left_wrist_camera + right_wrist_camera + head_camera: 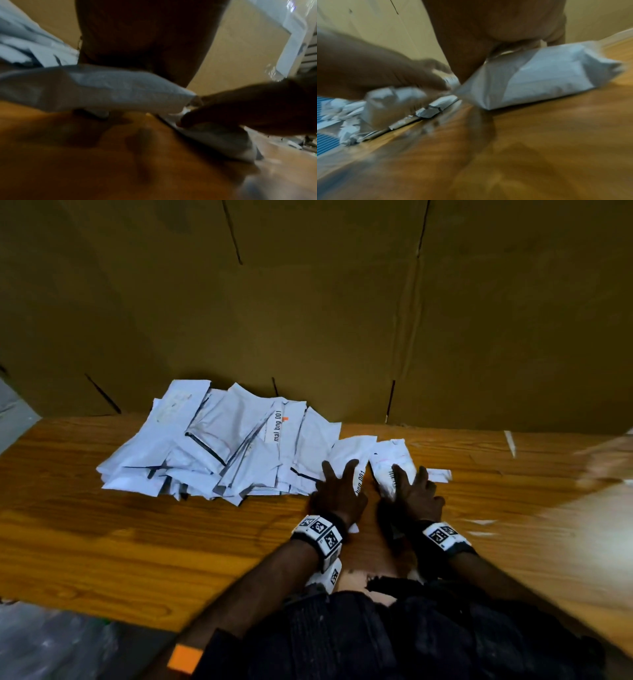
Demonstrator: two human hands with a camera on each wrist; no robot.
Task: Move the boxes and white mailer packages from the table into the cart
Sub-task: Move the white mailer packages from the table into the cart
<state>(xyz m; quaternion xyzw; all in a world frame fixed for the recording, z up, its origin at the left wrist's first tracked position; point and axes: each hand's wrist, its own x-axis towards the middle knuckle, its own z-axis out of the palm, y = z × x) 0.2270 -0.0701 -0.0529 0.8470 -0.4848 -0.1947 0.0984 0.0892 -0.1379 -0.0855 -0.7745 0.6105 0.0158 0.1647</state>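
A heap of white mailers (219, 446) lies on the wooden table (137, 535) against a cardboard wall. At the heap's right end my left hand (339, 484) lies with spread fingers on a printed white mailer (352, 455). This mailer (102, 88) has its near end raised off the wood under my palm. My right hand (411, 486) covers a second white mailer (388, 458) just beside it. That one (539, 78) also tilts up in the grip. Both wrist views are blurred. No cart or box is in sight.
A tall brown cardboard wall (308, 320) closes off the back of the table. A small white strip (440, 475) lies right of my right hand. The table's left edge (20, 436) drops to a grey floor (41, 645).
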